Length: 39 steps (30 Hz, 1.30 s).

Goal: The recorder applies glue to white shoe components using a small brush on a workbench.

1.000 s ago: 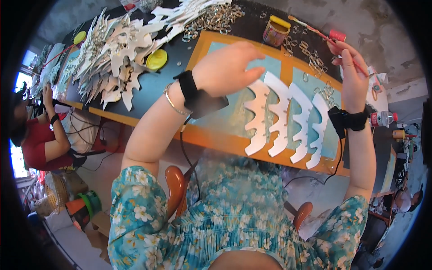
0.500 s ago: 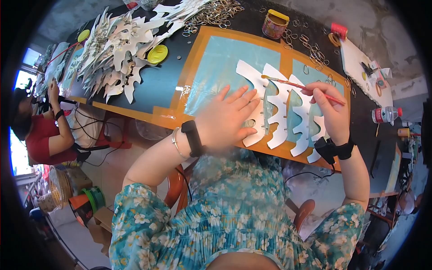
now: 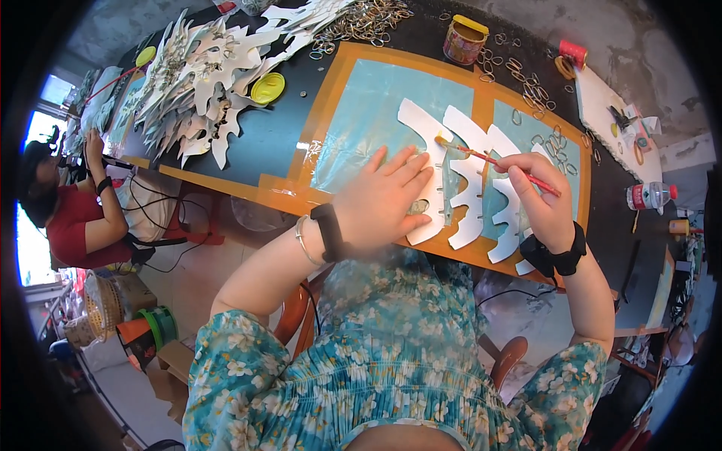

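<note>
Several white scalloped leather-like pieces lie side by side on the blue sheet in front of me. My left hand [image 3: 383,197] rests flat on the leftmost white piece [image 3: 420,119], fingers spread. In my right hand [image 3: 543,201] is a thin red paintbrush [image 3: 490,159], pinched near the middle of its handle. Its yellowish bristle tip touches or hovers just over the right edge of the leftmost piece. A second white piece [image 3: 466,129] lies to the right of it, and a third piece [image 3: 502,143] is partly covered by my right hand.
Orange tape [image 3: 320,113] borders the sheet. White cut pieces [image 3: 218,71] are heaped at far left beside a yellow lid [image 3: 268,89]. Metal rings [image 3: 368,22], an open tin [image 3: 465,39], a red spool [image 3: 573,52] and a bottle [image 3: 650,196] stand around. Another person [image 3: 83,218] sits at left.
My right hand has moved a little toward me and left, drawing the brush tip down along the leftmost piece's edge. My left hand keeps its place on that piece.
</note>
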Available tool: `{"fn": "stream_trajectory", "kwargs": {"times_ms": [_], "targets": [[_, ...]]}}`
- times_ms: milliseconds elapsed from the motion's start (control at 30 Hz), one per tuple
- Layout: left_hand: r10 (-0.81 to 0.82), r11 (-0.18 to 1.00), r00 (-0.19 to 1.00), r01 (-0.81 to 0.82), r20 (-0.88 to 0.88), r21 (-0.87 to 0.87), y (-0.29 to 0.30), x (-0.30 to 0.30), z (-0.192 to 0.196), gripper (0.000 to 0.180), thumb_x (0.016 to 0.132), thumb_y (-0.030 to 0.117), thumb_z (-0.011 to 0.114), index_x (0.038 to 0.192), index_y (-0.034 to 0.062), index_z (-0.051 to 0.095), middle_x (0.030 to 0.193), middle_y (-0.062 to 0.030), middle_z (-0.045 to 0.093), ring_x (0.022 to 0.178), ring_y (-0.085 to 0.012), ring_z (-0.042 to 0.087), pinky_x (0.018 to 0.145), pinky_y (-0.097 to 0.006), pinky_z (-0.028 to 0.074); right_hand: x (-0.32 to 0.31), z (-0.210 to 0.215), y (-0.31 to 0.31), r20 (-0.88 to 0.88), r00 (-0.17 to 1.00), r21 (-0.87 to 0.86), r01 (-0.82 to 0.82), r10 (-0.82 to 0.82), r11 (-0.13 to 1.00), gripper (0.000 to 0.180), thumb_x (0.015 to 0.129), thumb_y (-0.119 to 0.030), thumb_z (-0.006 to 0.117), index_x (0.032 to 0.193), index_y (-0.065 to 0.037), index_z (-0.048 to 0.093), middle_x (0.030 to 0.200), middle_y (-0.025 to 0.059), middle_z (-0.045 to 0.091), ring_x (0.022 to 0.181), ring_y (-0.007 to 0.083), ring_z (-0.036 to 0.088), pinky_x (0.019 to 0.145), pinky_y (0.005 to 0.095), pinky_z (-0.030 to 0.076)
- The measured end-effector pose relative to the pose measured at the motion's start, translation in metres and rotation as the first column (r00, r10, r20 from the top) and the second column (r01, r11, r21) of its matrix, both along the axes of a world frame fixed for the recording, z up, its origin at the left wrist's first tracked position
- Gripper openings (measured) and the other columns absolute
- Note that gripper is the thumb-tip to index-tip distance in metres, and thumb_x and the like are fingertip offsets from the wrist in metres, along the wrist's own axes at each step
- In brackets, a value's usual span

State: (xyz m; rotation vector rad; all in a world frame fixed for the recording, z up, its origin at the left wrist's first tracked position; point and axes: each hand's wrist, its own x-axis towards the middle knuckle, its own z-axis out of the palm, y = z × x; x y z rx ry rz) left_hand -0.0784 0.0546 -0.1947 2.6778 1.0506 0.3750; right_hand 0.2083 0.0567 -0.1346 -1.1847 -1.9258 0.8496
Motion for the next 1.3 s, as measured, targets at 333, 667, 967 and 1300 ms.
{"fn": "stream_trajectory", "kwargs": {"times_ms": [333, 667, 967, 1300], "targets": [[-0.003, 1.0, 0.993, 0.0, 0.116, 0.023, -0.003, 0.006, 0.005, 0.067, 0.084, 0.028, 0.074, 0.137, -0.0051, 0.05, 0.141, -0.0198, 0.049, 0.131, -0.0382, 0.045, 0.111, -0.047, 0.038, -0.002, -0.002, -0.001, 0.0, 1.0, 0.023, 0.031, -0.031, 0.999, 0.017, 0.098, -0.01, 0.059, 0.105, 0.0, 0.071, 0.099, 0.0098, 0.071, 0.094, 0.019, 0.064, 0.086, 0.03, 0.048], [0.008, 1.0, 0.993, -0.011, 0.114, 0.019, -0.004, 0.007, 0.006, 0.066, 0.085, 0.028, 0.073, 0.136, -0.0069, 0.05, 0.137, -0.0215, 0.051, 0.127, -0.0389, 0.048, 0.108, -0.045, 0.041, -0.003, -0.008, 0.01, -0.023, 0.999, 0.045, 0.042, -0.041, 0.998, 0.018, 0.098, -0.012, 0.059, 0.104, 0.0, 0.072, 0.098, 0.0096, 0.071, 0.093, 0.0195, 0.064, 0.085, 0.0299, 0.047], [0.011, 1.0, 0.995, -0.012, 0.101, 0.007, -0.004, 0.008, 0.008, 0.066, 0.085, 0.028, 0.073, 0.136, -0.0075, 0.05, 0.136, -0.0215, 0.051, 0.127, -0.0385, 0.048, 0.108, -0.045, 0.041, 0.001, 0.0, 0.008, 0.003, 0.999, 0.047, 0.053, -0.053, 0.997, 0.017, 0.097, -0.01, 0.06, 0.103, 0.0, 0.072, 0.098, 0.0098, 0.071, 0.091, 0.0202, 0.063, 0.084, 0.0315, 0.048], [0.01, 1.0, 0.993, -0.012, 0.117, 0.016, -0.004, 0.008, 0.006, 0.066, 0.085, 0.027, 0.073, 0.136, -0.0076, 0.05, 0.136, -0.0213, 0.051, 0.128, -0.038, 0.047, 0.109, -0.045, 0.041, 0.017, -0.005, 0.01, -0.071, 0.995, 0.024, 0.077, -0.075, 0.997, 0.018, 0.098, -0.011, 0.059, 0.104, 0.001, 0.071, 0.095, 0.0096, 0.071, 0.092, 0.0191, 0.064, 0.086, 0.0293, 0.048]]}}
